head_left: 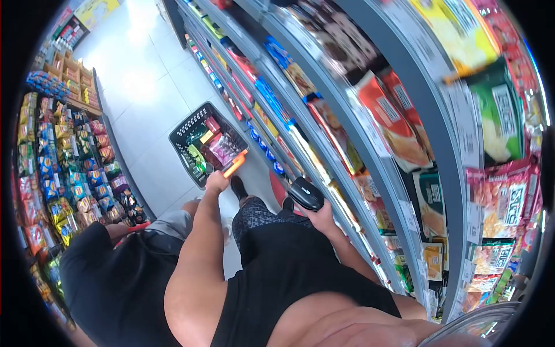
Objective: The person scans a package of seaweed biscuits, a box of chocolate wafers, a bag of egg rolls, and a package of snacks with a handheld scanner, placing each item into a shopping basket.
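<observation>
My left hand [217, 183] is closed around the orange handle [235, 164] of a black shopping basket [178, 151]. Inside the basket lie several packs, among them a purple-pink bag [219, 146], a green pack [197, 156] and a small yellow item [206, 137]. In my right hand [321, 218] is a black, rounded case [306, 194] with a small light logo, close beside the lower shelves. My fingers under the case are mostly hidden.
A tall grey shelf [417, 87] of packaged snacks runs along my right. Snack bags [69, 168] fill a display on the left. Close at my left stands another person in a black shirt [124, 277], with something red [139, 226] by their hand. Pale floor tiles [130, 124] stretch ahead.
</observation>
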`<state>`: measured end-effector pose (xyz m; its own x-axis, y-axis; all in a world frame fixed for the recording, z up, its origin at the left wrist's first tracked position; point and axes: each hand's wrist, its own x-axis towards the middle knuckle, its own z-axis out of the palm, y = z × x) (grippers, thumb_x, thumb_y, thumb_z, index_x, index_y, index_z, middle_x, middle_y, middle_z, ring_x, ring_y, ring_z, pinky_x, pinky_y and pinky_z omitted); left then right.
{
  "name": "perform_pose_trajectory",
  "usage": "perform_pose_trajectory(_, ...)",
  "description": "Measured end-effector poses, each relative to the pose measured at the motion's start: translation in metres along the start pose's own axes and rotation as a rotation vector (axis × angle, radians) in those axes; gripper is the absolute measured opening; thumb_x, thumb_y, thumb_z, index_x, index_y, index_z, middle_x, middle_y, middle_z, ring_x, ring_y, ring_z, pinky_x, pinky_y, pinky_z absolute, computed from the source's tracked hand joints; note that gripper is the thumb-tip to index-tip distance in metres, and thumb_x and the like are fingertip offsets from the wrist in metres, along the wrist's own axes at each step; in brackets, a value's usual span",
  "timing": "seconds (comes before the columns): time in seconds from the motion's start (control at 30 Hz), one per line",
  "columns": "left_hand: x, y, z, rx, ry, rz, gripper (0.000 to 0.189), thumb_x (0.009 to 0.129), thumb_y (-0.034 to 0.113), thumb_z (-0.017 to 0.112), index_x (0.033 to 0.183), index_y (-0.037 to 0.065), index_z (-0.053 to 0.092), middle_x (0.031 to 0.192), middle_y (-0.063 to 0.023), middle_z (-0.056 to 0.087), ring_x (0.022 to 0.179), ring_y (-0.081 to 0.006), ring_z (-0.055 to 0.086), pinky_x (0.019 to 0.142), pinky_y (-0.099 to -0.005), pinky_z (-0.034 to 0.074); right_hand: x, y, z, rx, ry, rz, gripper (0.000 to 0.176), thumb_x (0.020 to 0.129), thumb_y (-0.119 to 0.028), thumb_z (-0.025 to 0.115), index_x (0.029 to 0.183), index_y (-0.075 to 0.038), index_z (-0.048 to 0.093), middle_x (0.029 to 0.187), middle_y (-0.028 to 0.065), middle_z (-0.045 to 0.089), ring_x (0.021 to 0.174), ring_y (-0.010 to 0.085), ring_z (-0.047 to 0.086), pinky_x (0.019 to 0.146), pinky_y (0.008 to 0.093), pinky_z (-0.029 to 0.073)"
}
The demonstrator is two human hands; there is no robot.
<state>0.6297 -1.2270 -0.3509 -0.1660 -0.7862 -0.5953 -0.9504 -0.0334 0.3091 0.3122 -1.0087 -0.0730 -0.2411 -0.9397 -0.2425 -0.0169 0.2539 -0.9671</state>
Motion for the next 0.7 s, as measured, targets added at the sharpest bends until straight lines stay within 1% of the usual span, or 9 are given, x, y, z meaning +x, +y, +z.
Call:
perform_pose_trajectory(0.1, 0.017, -0.011, -0.026, -0.035, -0.019, 0.012, 0.036, 0.084, 0.033, 0.061, 0.103, 0.006, 0.077, 0.106, -0.0222, 0.074, 0.102, -0.0381, 0.071, 0.092, -0.0465, 0.056, 0.038, -0.025, 0.041, -0.102, -0.021, 0.015, 0.043, 0.086, -0.005, 0.079, 0.125, 0.004, 0.063, 0.119, 0.0129, 0.072, 0.110, 0.0179, 0.068, 0.099, 0.0338, 0.051)
perform_pose_trajectory(0.17, 0.036, -0.021, -0.049, -0.025, -0.027, 0.009, 0.035, 0.084, 0.030, 0.060, 0.103, 0.007, 0.078, 0.106, -0.0220, 0.074, 0.102, -0.0379, 0.071, 0.092, -0.0464, 0.056, 0.063, -0.035, 0.068, -0.075, -0.050, 0.016, 0.042, 0.087, -0.006, 0.079, 0.125, 0.004, 0.064, 0.117, 0.0124, 0.073, 0.109, 0.0173, 0.068, 0.099, 0.0334, 0.051)
perform_pose_trajectory(0.2, 0.038, -0.019, -0.065, -0.023, -0.032, 0.015, 0.034, 0.083, 0.026, 0.059, 0.103, 0.006, 0.078, 0.106, -0.0215, 0.074, 0.102, -0.0376, 0.072, 0.092, -0.0467, 0.056, 0.076, -0.041, 0.083, -0.060, -0.062, 0.013, 0.042, 0.087, -0.006, 0.079, 0.125, 0.004, 0.065, 0.116, 0.0121, 0.073, 0.108, 0.0170, 0.068, 0.098, 0.0333, 0.051)
perform_pose_trajectory(0.27, 0.059, -0.031, -0.073, -0.080, 0.004, 0.054, 0.035, 0.081, 0.027, 0.061, 0.100, 0.004, 0.077, 0.103, -0.0253, 0.073, 0.099, -0.0411, 0.071, 0.091, -0.0498, 0.056, 0.096, -0.058, 0.108, -0.093, -0.124, 0.057, 0.041, 0.087, -0.005, 0.079, 0.125, 0.004, 0.065, 0.115, 0.0118, 0.074, 0.108, 0.0167, 0.069, 0.098, 0.0329, 0.051)
perform_pose_trajectory(0.3, 0.068, -0.037, -0.078, -0.096, 0.010, 0.058, 0.034, 0.081, 0.027, 0.060, 0.100, 0.004, 0.078, 0.102, -0.0251, 0.073, 0.099, -0.0410, 0.071, 0.091, -0.0497, 0.056, 0.105, -0.066, 0.119, -0.115, -0.155, 0.082, 0.041, 0.087, -0.005, 0.079, 0.125, 0.004, 0.065, 0.114, 0.0117, 0.074, 0.108, 0.0165, 0.069, 0.098, 0.0327, 0.052)
perform_pose_trajectory(0.33, 0.078, -0.043, -0.082, -0.116, 0.017, 0.057, 0.034, 0.081, 0.027, 0.060, 0.100, 0.004, 0.078, 0.102, -0.0249, 0.073, 0.099, -0.0410, 0.071, 0.091, -0.0495, 0.056, 0.113, -0.071, 0.130, -0.133, -0.153, 0.042, 0.040, 0.087, -0.005, 0.079, 0.124, 0.004, 0.066, 0.114, 0.0116, 0.074, 0.107, 0.0165, 0.069, 0.097, 0.0327, 0.051)
perform_pose_trajectory(0.4, 0.096, -0.054, -0.099, -0.132, 0.038, 0.042, 0.034, 0.081, 0.026, 0.060, 0.099, 0.004, 0.078, 0.101, -0.0245, 0.073, 0.098, -0.0408, 0.071, 0.091, -0.0492, 0.056, 0.135, -0.078, 0.156, -0.155, -0.160, -0.042, 0.038, 0.087, -0.006, 0.079, 0.122, 0.004, 0.067, 0.113, 0.0114, 0.074, 0.107, 0.0164, 0.069, 0.097, 0.0325, 0.051)
perform_pose_trajectory(0.53, 0.121, -0.068, -0.135, -0.129, 0.054, 0.032, 0.033, 0.081, 0.026, 0.060, 0.098, 0.005, 0.078, 0.100, -0.0233, 0.074, 0.097, -0.0400, 0.071, 0.091, -0.0483, 0.056, 0.173, -0.088, 0.193, -0.152, -0.213, -0.038, 0.037, 0.087, -0.006, 0.079, 0.121, 0.004, 0.068, 0.114, 0.0106, 0.074, 0.107, 0.0161, 0.069, 0.097, 0.0326, 0.051)
perform_pose_trajectory(0.7, 0.159, -0.087, -0.175, -0.113, 0.049, 0.010, 0.033, 0.082, 0.030, 0.061, 0.098, 0.007, 0.079, 0.100, -0.0221, 0.074, 0.097, -0.0386, 0.072, 0.091, -0.0484, 0.057, 0.236, -0.081, 0.222, -0.166, -0.335, 0.056, 0.037, 0.087, -0.006, 0.079, 0.121, 0.004, 0.068, 0.115, 0.0108, 0.074, 0.108, 0.0149, 0.068, 0.098, 0.0325, 0.051)
